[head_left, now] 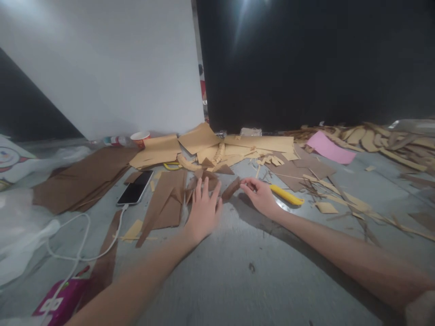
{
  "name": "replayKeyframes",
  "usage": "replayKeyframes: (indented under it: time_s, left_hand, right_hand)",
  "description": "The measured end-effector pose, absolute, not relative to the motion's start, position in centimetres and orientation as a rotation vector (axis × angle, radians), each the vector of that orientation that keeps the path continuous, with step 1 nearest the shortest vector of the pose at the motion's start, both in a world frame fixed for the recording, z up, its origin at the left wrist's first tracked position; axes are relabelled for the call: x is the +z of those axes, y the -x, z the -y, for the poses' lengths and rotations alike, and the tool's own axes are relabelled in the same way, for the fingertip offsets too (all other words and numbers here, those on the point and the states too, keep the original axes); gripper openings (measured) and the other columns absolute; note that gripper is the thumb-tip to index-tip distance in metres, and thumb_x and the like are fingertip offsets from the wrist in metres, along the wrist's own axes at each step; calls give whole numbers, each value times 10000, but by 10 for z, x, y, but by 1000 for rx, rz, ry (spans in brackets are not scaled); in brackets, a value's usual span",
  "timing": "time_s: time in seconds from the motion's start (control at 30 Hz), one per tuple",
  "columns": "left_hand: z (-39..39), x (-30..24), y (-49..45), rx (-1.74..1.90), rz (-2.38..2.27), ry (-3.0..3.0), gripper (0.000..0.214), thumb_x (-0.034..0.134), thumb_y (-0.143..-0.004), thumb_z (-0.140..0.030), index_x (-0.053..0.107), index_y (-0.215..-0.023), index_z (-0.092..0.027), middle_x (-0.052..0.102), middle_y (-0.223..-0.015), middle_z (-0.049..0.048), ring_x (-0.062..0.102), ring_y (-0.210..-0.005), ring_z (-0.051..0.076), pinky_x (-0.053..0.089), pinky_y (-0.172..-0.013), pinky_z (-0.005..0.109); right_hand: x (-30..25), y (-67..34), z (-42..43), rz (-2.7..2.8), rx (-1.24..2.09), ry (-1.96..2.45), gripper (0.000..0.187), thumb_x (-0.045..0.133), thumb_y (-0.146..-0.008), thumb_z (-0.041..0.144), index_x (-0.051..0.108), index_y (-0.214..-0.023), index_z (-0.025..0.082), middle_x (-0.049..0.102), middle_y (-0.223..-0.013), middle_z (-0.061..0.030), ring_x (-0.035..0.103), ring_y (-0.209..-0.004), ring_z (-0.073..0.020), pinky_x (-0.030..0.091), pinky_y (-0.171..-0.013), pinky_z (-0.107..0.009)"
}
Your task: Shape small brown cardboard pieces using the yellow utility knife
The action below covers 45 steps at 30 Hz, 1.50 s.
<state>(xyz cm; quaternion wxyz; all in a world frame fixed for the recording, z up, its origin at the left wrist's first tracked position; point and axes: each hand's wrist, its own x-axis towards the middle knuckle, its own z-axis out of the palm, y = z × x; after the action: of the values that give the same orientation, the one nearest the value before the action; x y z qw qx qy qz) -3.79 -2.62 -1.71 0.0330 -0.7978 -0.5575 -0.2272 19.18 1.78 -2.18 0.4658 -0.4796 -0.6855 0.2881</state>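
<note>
My left hand (203, 209) lies flat with fingers stretched out over small brown cardboard pieces (204, 177) on the grey table. My right hand (260, 194) is curled, its fingertips pinching the end of a small brown cardboard strip (230, 189) that lies between the two hands. A yellow utility knife (287, 195) rests on the table just right of my right hand, not held.
A phone (135, 187) on a white cable (68, 244) lies left of the brown cardboard triangles (163, 203). Tan cardboard sheets (200, 138), a paper cup (140, 138), a pink sheet (329, 148) and strips (384, 136) line the back. A magenta box (61, 303) sits at the near left.
</note>
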Motion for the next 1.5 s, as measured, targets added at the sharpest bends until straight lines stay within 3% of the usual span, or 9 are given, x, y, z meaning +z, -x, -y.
replayKeyframes:
  time_s: [0.37,0.67,0.9,1.03,1.13,1.23,1.37,1.5]
  left_hand:
    - [23,-24,41,-534,1704,2509,409,467,-1084,-291,612,-1460,-220,382,-1693,179,258,-1607,396,355,-1216,651]
    - [21,-25,40,-418,1804,2493,498,487,-1058,-254,521,-1546,-162,455,-1650,188,367,-1554,384,370,-1238,600]
    - [21,-25,40,-647,1815,2459,537,529,-1017,-214,472,-1547,-150,526,-1536,209,414,-1519,362,437,-1200,557]
    - [18,-29,43,-645,1772,2550,590,501,-1031,-211,381,-1602,-125,391,-1682,198,289,-1610,353,329,-1284,554]
    - [17,-29,43,-637,1772,2578,578,493,-1033,-192,378,-1592,-100,468,-1632,211,369,-1578,337,333,-1286,524]
    - [18,-25,41,-699,1738,2569,529,522,-1024,-188,437,-1540,-106,550,-1548,216,456,-1516,339,378,-1254,523]
    - [20,-20,39,-742,1679,2606,428,541,-1018,-169,529,-1446,-155,638,-1415,163,551,-1405,324,422,-1212,518]
    - [22,-20,39,-791,1750,2674,463,564,-1043,-241,490,-1496,-183,625,-1457,154,582,-1390,311,484,-1156,483]
  right_hand:
    - [-21,-189,-18,1646,729,1251,263,645,-956,452,705,-898,203,471,-636,35,455,-626,-164,365,-604,-286]
    - [-21,-188,-17,1621,729,1267,283,643,-936,474,705,-893,202,470,-626,42,455,-623,-162,367,-606,-280]
    - [-27,-191,-23,1561,657,1255,272,595,-957,460,670,-942,199,548,-719,17,527,-682,-178,437,-674,-304]
    - [-37,-190,-28,1538,621,1269,378,541,-973,430,566,-1257,181,581,-835,-10,588,-744,-202,502,-712,-330]
    - [-42,-189,-29,1590,590,1239,538,551,-936,346,401,-1430,195,589,-942,-32,617,-818,-212,535,-758,-340]
    - [-38,-189,-26,1688,539,1202,452,539,-928,271,459,-1368,208,593,-968,-42,618,-838,-211,540,-811,-362]
    - [-25,-188,-16,1880,417,1087,218,548,-942,203,613,-1149,230,641,-1011,-62,638,-937,-233,517,-909,-407]
    - [-18,-185,-7,2090,378,895,236,534,-980,156,665,-1158,239,719,-1119,-88,676,-1053,-251,500,-953,-428]
